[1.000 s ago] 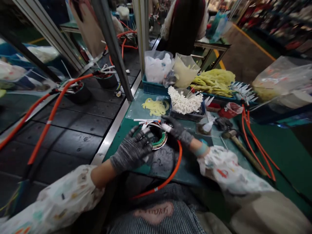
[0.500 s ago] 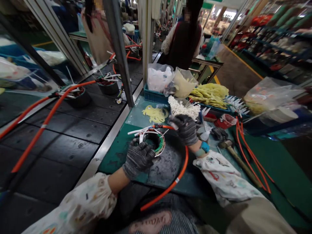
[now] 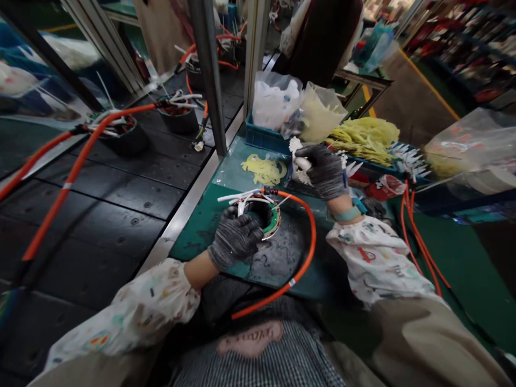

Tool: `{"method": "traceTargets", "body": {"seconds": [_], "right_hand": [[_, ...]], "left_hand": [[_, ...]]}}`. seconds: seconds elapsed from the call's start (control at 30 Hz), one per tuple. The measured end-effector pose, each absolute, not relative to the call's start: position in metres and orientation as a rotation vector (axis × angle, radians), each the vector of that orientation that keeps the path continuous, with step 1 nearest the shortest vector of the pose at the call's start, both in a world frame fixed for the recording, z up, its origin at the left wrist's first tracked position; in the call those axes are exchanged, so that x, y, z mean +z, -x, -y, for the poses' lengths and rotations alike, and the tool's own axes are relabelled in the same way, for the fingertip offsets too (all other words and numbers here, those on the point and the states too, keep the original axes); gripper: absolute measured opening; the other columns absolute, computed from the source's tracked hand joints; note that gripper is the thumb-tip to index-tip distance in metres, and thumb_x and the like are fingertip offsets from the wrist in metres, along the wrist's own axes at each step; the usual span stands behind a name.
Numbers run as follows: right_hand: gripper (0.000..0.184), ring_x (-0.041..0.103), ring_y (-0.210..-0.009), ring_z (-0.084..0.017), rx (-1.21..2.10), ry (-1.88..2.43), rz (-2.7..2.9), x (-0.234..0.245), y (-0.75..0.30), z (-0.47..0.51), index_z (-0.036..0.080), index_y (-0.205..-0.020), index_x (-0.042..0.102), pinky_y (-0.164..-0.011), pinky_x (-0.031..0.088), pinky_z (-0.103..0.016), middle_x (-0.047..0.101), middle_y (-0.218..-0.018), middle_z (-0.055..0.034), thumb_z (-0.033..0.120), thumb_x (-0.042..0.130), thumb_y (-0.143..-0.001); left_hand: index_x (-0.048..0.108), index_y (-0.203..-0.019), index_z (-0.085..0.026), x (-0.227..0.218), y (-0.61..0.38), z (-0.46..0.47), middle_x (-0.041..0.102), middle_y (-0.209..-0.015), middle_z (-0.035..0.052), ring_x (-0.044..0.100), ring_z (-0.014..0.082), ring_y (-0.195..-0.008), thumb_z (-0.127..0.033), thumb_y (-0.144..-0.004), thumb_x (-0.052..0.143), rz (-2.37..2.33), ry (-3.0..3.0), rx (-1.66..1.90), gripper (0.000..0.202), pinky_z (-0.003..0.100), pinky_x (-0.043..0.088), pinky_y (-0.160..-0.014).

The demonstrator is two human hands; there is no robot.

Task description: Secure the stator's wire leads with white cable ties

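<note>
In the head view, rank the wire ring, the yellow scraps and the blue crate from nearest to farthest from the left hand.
From the left hand:
1. Wire ring: at the fingertips, to the hand's right.
2. Yellow scraps: ahead, past the ring.
3. Blue crate: farthest, ahead behind the scraps.

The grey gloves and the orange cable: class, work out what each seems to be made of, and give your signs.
The grey gloves on the left hand and right hand look like matte knitted fabric, probably synthetic yarn; fine ribbed stitching shows. The orange cable seems sheathed in smooth, slightly glossy rubber or plastic, judging by its even curve; its core is hidden.
</note>
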State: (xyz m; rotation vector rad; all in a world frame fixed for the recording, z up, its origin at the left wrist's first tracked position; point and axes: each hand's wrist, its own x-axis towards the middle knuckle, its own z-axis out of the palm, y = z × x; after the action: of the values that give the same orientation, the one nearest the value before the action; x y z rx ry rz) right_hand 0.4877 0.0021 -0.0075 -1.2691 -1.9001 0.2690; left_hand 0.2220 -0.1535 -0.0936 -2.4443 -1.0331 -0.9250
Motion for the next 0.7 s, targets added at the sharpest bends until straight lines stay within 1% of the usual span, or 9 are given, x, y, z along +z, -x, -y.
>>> {"method": "traceTargets", "body": {"seconds": [0.07, 0.1, 0.17, 0.23, 0.37, 0.43, 0.53, 0.6, 0.7], "right_hand": [[0.017, 0.08, -0.089, -0.027, 0.41, 1.072, 1.75, 0.004, -0.497, 0.026, 0.026, -0.101, 0.074, -0.081, 0.065, -0.044, 0.085, -0.108, -0.0082, 0.043, 0.071, -0.102], [0.019, 0.079, -0.08, -0.023, 0.431, 1.037, 1.686, 0.012, -0.5, 0.044, 0.027, -0.104, 0.072, -0.068, 0.063, -0.039, 0.085, -0.109, -0.0067, 0.046, 0.066, -0.107], [0.016, 0.076, -0.065, -0.019, 0.416, 0.957, 1.499, 0.027, -0.505, 0.086, 0.029, -0.103, 0.07, -0.054, 0.056, -0.033, 0.084, -0.094, -0.002, 0.043, 0.076, -0.106], [0.014, 0.076, -0.066, -0.02, 0.472, 1.095, 1.544, 0.035, -0.503, 0.124, 0.028, -0.105, 0.072, -0.055, 0.059, -0.033, 0.081, -0.09, -0.001, 0.042, 0.076, -0.108], [0.025, 0.076, -0.063, -0.021, 0.356, 1.157, 1.664, 0.018, -0.486, 0.166, 0.026, -0.094, 0.073, -0.059, 0.062, -0.036, 0.08, -0.079, -0.0015, 0.043, 0.069, -0.112], [0.03, 0.074, -0.058, -0.021, 0.233, 1.172, 1.631, 0.002, -0.479, 0.176, 0.027, -0.089, 0.074, -0.058, 0.063, -0.037, 0.079, -0.074, -0.0013, 0.043, 0.066, -0.113], [0.03, 0.076, -0.061, -0.025, 0.159, 1.276, 1.605, -0.019, -0.48, 0.195, 0.028, -0.085, 0.08, -0.055, 0.062, -0.039, 0.081, -0.074, -0.0046, 0.043, 0.069, -0.109], [0.024, 0.076, -0.06, -0.027, 0.206, 1.303, 1.586, -0.03, -0.487, 0.214, 0.029, -0.087, 0.083, -0.052, 0.061, -0.039, 0.083, -0.076, -0.006, 0.038, 0.072, -0.105], [0.015, 0.068, -0.05, -0.024, 0.339, 1.281, 1.605, -0.044, -0.503, 0.24, 0.033, -0.089, 0.087, -0.046, 0.057, -0.038, 0.082, -0.073, -0.0028, 0.031, 0.078, -0.101]], "left_hand": [[0.071, -0.087, -0.027, -0.092, -0.221, 0.152, 0.078, -0.084, -0.0035, 0.07, 0.0224, -0.094, -0.045, -0.105, 0.077, 1.006, 2.454, -0.936, 0.026, 0.047, 0.039, -0.108], [0.071, -0.087, -0.027, -0.091, -0.221, 0.152, 0.079, -0.085, -0.0032, 0.07, 0.0223, -0.094, -0.045, -0.106, 0.076, 1.001, 2.462, -0.935, 0.026, 0.047, 0.04, -0.107], [0.071, -0.089, -0.026, -0.087, -0.22, 0.152, 0.08, -0.087, -0.0026, 0.071, 0.0226, -0.094, -0.045, -0.107, 0.074, 0.996, 2.479, -0.927, 0.026, 0.047, 0.042, -0.104], [0.072, -0.091, -0.026, -0.084, -0.218, 0.152, 0.081, -0.089, -0.0012, 0.073, 0.0239, -0.095, -0.041, -0.106, 0.073, 1.008, 2.502, -0.896, 0.021, 0.048, 0.044, -0.104], [0.072, -0.094, -0.025, -0.08, -0.216, 0.154, 0.082, -0.091, 0.0004, 0.075, 0.0261, -0.096, -0.03, -0.1, 0.071, 1.027, 2.533, -0.857, 0.008, 0.05, 0.046, -0.101], [0.07, -0.093, -0.025, -0.079, -0.216, 0.155, 0.082, -0.09, -0.0001, 0.074, 0.0258, -0.094, -0.031, -0.101, 0.069, 1.022, 2.537, -0.87, 0.01, 0.05, 0.046, -0.1], [0.068, -0.09, -0.024, -0.078, -0.219, 0.155, 0.081, -0.087, -0.001, 0.074, 0.0243, -0.092, -0.035, -0.104, 0.069, 1.035, 2.504, -0.913, 0.017, 0.048, 0.046, -0.1], [0.067, -0.088, -0.024, -0.077, -0.221, 0.156, 0.081, -0.085, -0.0016, 0.074, 0.0235, -0.09, -0.038, -0.105, 0.069, 1.041, 2.475, -0.936, 0.022, 0.048, 0.045, -0.099], [0.068, -0.089, -0.024, -0.077, -0.222, 0.155, 0.082, -0.085, -0.0013, 0.075, 0.0237, -0.09, -0.043, -0.107, 0.067, 1.036, 2.476, -0.926, 0.026, 0.048, 0.044, -0.099]]}}
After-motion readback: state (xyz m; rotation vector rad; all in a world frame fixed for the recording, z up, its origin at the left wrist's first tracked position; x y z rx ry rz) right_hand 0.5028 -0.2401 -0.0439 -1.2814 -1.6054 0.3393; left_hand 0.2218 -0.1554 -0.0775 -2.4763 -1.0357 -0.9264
